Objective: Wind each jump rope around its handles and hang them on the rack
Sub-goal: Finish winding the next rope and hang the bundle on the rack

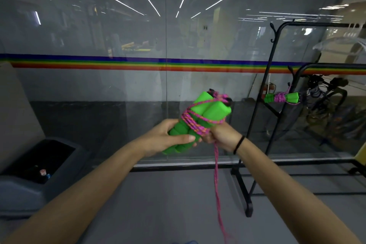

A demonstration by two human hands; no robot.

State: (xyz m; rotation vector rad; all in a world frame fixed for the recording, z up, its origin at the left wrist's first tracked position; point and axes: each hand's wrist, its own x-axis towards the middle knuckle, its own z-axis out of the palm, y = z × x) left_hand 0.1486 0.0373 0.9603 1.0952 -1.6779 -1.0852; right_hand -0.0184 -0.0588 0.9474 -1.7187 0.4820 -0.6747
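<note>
Hands [198,136] gripping green handles [200,117], grey floor [158,204], rainbow-striped glass wall [118,63], black rack [263,115]

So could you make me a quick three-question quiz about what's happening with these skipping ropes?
1. True or false: a wound rope already hangs on the black rack.
2. Which hand grips the green handles?
A. left hand
B. right hand
C. neither
3. Fill in: the loose pink cord trails down from the ____ hand.

Key:
1. True.
2. A; its fingers wrap the lower ends of the handles.
3. Right; that hand holds the cord against the windings.
</note>
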